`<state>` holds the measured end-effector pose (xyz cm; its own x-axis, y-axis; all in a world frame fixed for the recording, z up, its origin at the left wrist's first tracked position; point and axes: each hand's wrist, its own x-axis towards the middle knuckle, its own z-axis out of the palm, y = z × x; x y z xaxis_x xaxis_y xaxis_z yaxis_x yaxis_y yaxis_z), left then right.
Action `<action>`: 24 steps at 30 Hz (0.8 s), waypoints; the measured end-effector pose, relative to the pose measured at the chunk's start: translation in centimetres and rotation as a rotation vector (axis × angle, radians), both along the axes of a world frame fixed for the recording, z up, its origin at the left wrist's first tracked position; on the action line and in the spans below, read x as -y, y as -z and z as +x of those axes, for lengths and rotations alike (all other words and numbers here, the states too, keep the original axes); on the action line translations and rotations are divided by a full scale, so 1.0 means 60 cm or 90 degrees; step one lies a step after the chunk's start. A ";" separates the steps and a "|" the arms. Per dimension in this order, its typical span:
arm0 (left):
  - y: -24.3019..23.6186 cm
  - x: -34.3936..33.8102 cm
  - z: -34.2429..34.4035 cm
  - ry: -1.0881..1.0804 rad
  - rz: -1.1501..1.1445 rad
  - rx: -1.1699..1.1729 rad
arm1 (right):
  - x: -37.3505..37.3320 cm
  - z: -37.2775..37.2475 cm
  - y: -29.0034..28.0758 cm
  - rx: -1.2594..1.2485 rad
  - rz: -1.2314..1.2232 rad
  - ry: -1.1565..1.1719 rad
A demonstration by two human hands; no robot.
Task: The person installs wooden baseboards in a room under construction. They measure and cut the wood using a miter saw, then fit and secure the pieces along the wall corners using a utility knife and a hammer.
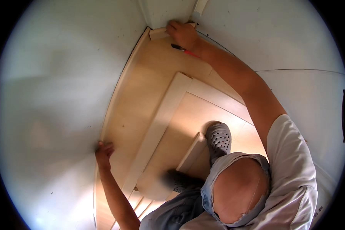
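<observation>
A long pale trim strip (124, 78) runs along the base of the left wall. My left hand (104, 153) is at its lower stretch, fingers bent against it in a grip. At the far corner my right hand (181, 33) has its curled fingers on a short pale trim piece (157, 33), which lies across the corner, partly hidden by the hand. Just below that hand lies a red-handled tool with a dark flat head (178, 47), like a brush, its far end behind my forearm.
Pale walls (46, 88) enclose a light wooden floor (142, 84). Flat white boards (161, 115) form an angle on it, with a shorter board (191, 151) near my grey clog-shod foot (218, 138). My bent knee (239, 189) fills the lower right.
</observation>
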<state>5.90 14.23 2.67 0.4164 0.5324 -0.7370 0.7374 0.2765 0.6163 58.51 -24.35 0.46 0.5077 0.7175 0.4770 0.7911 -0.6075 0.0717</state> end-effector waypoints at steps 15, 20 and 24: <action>-0.057 0.262 0.454 0.785 0.597 0.271 | 0.001 -0.018 -0.012 -0.101 0.060 -0.003; -0.016 0.385 0.645 0.733 0.807 0.365 | 0.007 -0.049 -0.021 -0.184 0.128 0.022; 0.022 0.421 0.698 0.648 0.867 0.382 | 0.020 -0.058 -0.023 -0.250 0.187 0.008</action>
<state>47.81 -11.03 1.34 0.9494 -0.0365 0.3119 -0.1091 -0.9697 0.2185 55.05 -25.56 1.85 0.6978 0.5733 0.4294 0.7162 -0.5671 -0.4068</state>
